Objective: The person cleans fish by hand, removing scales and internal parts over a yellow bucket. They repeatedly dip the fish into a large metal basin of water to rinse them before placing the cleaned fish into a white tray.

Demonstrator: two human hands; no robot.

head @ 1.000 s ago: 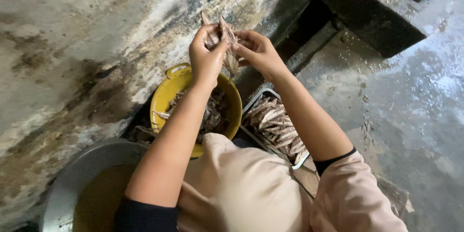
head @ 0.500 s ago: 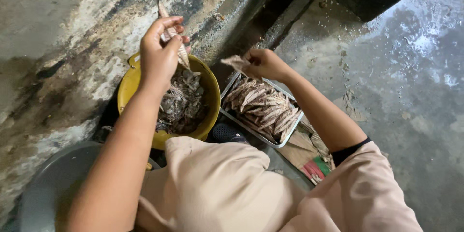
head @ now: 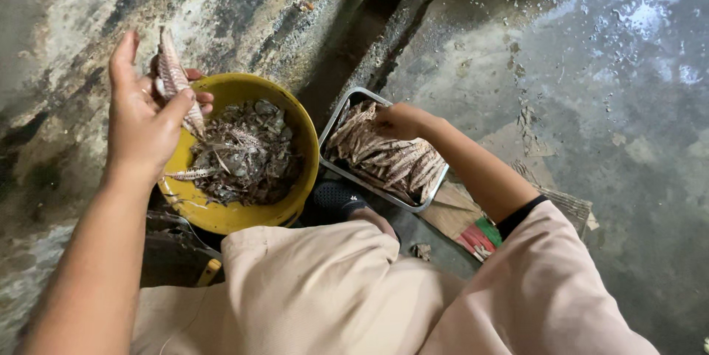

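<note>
The left hand (head: 144, 122) is raised above the left rim of the yellow bowl (head: 295, 130), thumb and fingers pinched on a strip of fish backbone and skin (head: 175, 78) that stands nearly upright; the bowl itself is heaped with grey fish scraps (head: 240, 159), bones and fins; just right of the bowl, almost touching it, sits a metal tray (head: 336, 115) packed with split dried fish (head: 391, 163) lying side by side; the right hand (head: 399, 120) is down in the tray's upper part, fingers curled over the fish, though whether it grips one I cannot tell. The step looks like the sorting that follows a split: waste on the left, kept flesh on the right; the next move seems to call for loosening the left pinch over the bowl, with the strip well inside the rim so nothing drops on the wet concrete floor (head: 591, 104).
</note>
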